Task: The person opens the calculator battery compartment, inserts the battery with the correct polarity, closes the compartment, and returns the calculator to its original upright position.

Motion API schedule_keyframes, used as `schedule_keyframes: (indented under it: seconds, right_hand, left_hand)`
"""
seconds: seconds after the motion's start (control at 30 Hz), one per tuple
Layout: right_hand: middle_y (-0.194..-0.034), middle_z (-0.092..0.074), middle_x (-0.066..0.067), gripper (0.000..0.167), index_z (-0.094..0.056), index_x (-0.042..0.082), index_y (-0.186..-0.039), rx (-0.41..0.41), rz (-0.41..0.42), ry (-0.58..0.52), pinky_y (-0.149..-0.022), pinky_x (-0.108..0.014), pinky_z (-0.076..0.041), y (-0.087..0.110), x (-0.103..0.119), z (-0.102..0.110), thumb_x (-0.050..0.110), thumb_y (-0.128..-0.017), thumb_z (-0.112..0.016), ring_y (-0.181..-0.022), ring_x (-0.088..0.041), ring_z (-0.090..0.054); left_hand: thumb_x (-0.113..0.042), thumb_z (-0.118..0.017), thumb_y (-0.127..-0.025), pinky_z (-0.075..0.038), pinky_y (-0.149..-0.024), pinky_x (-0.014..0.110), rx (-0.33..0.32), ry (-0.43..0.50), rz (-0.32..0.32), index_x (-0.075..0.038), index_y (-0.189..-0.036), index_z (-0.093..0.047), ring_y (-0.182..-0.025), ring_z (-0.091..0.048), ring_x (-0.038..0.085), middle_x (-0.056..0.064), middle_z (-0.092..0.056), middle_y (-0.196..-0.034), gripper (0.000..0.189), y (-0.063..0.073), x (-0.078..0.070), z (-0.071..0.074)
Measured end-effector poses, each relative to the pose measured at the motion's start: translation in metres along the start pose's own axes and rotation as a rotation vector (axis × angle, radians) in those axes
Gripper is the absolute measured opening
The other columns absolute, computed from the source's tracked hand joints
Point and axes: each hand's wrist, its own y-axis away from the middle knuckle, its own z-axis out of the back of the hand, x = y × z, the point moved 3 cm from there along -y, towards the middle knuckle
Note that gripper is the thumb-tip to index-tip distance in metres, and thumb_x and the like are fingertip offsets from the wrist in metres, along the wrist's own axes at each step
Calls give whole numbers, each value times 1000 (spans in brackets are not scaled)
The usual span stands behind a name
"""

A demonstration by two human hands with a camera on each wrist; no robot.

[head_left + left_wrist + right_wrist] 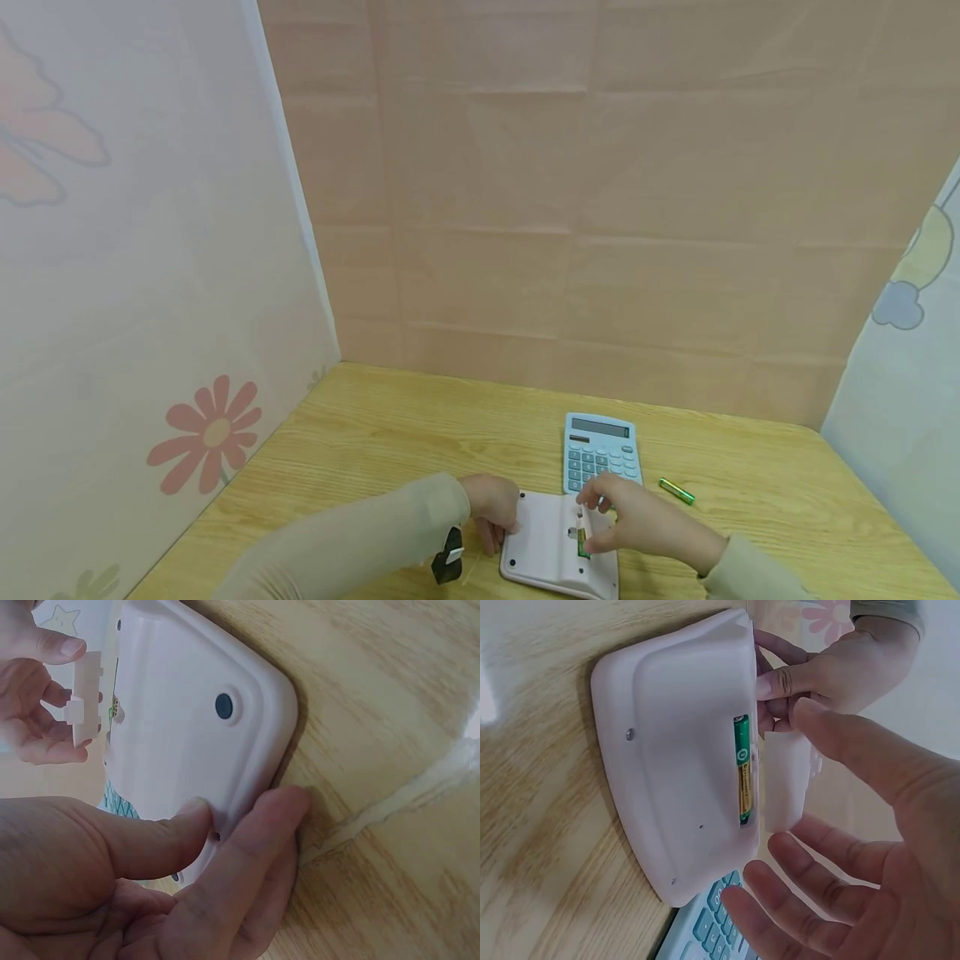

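Observation:
A pale pink calculator (538, 533) lies face down on the table. My left hand (493, 504) pinches its left edge, with the thumb (161, 836) on the back and the fingers along the side. Over the calculator, my right hand (637, 521) holds a battery cover (786, 780) by its two ends between thumb and fingers. In the right wrist view the cover stands apart from the slot, where a green and gold battery (742, 769) sits. Small tabs show on the cover's edge.
A light blue calculator (600, 446) lies face up just behind the pink one. To its right is a loose green battery (677, 491) on the wooden table (420, 417). Fabric walls stand at the left, back and right.

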Motion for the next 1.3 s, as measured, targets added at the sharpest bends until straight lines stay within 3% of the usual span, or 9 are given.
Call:
schedule_keyframes:
  seconds: [0.63,1.3]
  right_hand:
    - [-89,-54,3,45,-60,14,-94,3,-17,17,-66,-24,-46,-2,1,-7,31,-65,-89,-81,-10,-51]
    - [-84,-54,4,47,-60,12,-95,17,-15,38,-62,-24,-43,-7,3,-8,34,-64,-89,-76,-8,-48]
  left_hand:
    - [-12,-60,-96,-60,-75,32,-10,-17,-5,1,-79,-54,-83,-72,35,16,-65,-68,22,4,-2,1]
    - [-10,-61,-96,-60,-73,33,-8,-19,-27,0,-81,-54,-81,-72,35,16,-65,-68,19,4,-1,1]
